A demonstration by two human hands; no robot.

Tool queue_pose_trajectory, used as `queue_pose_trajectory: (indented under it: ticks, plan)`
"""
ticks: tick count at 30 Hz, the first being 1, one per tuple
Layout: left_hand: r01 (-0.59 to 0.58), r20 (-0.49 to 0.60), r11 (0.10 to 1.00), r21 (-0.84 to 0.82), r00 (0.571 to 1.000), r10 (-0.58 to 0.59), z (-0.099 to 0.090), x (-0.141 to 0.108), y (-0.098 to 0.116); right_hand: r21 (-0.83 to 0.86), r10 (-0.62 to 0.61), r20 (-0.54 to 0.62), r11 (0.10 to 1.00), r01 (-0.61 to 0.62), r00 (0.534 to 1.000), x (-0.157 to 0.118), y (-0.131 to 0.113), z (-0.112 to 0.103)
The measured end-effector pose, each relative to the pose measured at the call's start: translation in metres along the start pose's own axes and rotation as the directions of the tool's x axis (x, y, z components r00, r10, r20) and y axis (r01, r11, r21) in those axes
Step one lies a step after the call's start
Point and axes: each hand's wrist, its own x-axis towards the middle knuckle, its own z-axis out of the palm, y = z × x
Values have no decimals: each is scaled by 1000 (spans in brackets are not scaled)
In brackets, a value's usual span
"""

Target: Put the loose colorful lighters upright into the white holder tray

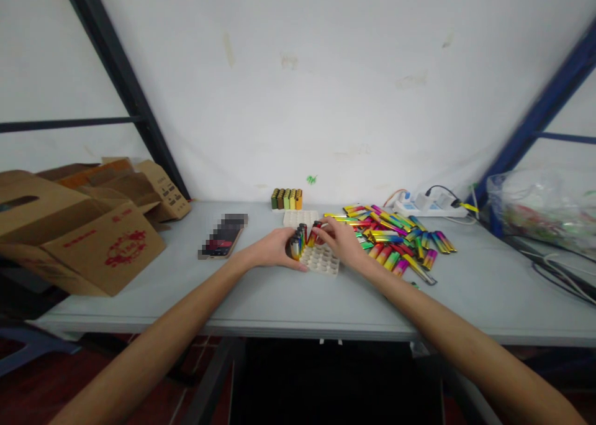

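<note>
A white tray (325, 265) with rows of round holes lies on the table before me. Several colourful lighters (296, 243) stand upright along its left side. My left hand (275, 249) curves around their left side, thumb by the tray's front edge and fingers apart. Between the fingertips of my right hand (342, 238) is a red and yellow lighter (313, 233), held upright over the tray. Loose shiny lighters (388, 235) are heaped to the right of that hand. Behind, near another white tray (302, 217), stands a block of green, yellow and orange lighters (287, 199).
A phone (224, 235) lies on the table (279, 304) left of my left hand. Open cardboard boxes (102, 245) occupy the far left. A white power strip (428, 208) with plugs sits behind the heap. At the far right are a clear plastic bag (535, 210) and cables.
</note>
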Motion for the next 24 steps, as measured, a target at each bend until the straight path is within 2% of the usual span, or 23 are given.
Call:
queue_pose_trajectory:
  ticks: [4,9,13,15,17,21,24]
  plan:
    - [-2,8,1000,9,1000,2,0,1,-1,-193,-67,40,978,74,997,1,-1,-2]
    - [5,-18,1000,-19,1000,-6,-1,1,-2,-405,-77,141,905,129,987,5,1,0]
    - [19,-8,1000,1,1000,-19,-1,1,-4,-477,-74,267,856,199,961,6,2,-7]
    - [28,-8,999,29,1000,-28,-2,1,-6,-455,-105,308,857,244,945,8,4,-17]
    - [48,-9,997,61,999,-48,-2,2,-7,-472,-116,292,846,248,949,11,7,-31]
    - [78,-18,992,98,997,-77,-4,1,-8,-622,-10,199,772,134,980,17,20,-67]
    - [64,-11,992,105,998,-63,-6,1,-8,-608,54,213,789,89,976,17,36,-89]
